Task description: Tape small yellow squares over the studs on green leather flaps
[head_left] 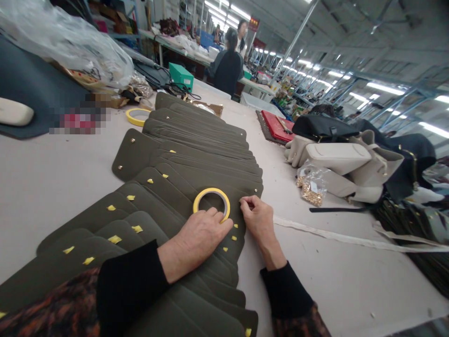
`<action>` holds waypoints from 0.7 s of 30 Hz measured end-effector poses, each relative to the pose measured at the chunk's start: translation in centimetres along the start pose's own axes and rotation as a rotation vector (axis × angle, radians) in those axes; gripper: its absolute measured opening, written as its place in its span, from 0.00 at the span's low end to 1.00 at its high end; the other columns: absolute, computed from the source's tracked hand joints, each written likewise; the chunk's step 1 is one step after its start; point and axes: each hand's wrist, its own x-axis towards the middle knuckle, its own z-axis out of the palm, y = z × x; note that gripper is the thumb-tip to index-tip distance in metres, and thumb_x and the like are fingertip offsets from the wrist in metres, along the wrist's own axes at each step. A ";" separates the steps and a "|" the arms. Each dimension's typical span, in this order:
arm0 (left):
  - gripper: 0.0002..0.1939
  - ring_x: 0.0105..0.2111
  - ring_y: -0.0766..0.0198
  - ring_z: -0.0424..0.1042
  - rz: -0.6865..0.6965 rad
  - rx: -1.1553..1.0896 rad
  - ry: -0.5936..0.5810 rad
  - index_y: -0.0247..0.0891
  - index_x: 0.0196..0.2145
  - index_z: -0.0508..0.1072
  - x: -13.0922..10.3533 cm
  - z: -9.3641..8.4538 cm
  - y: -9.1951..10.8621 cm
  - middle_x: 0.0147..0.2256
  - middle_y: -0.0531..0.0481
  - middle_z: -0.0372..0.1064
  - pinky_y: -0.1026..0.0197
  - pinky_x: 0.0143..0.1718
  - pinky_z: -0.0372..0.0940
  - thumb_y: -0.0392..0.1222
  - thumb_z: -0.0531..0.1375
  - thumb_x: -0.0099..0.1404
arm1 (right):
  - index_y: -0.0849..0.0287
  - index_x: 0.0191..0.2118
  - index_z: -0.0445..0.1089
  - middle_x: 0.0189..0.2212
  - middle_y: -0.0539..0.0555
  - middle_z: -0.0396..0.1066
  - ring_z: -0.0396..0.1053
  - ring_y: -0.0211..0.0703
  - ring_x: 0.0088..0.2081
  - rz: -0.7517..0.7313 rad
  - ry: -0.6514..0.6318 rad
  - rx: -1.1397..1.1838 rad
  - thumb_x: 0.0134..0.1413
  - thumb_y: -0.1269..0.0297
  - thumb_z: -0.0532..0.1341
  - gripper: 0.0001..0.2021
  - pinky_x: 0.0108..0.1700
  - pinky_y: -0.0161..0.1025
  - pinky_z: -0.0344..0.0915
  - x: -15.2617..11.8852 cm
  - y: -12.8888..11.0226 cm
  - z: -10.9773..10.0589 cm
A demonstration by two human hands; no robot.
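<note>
Many dark olive flat panels (196, 164) with rounded corners lie overlapped in a long fanned row. Small yellow tape pieces (114, 239) stick to several of them, and brass-coloured studs or eyelets show near some corners. My left hand (199, 236) is closed on a roll of yellow tape (211, 191), which stands over the panels. At the panels' right edge, my right hand (258, 222) is pinched, thumb against fingertips. Whatever it pinches is too small to make out.
Another yellow tape roll (138, 117) lies behind at the left, near a clear plastic bag (77, 42). To the right are beige and black handbags (340, 159), a bag of gold hardware (312, 192) and a white strip (333, 238). A person (228, 65) stands farther back.
</note>
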 end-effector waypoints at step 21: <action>0.09 0.29 0.61 0.67 0.046 -0.044 0.064 0.38 0.35 0.66 -1.0 0.3 0.6 0.30 0.45 0.67 0.61 0.21 0.59 0.40 0.48 0.69 | 0.46 0.28 0.73 0.24 0.59 0.73 0.71 0.50 0.24 -0.133 -0.027 -0.134 0.59 0.54 0.50 0.17 0.24 0.47 0.67 0.5 2.2 1.8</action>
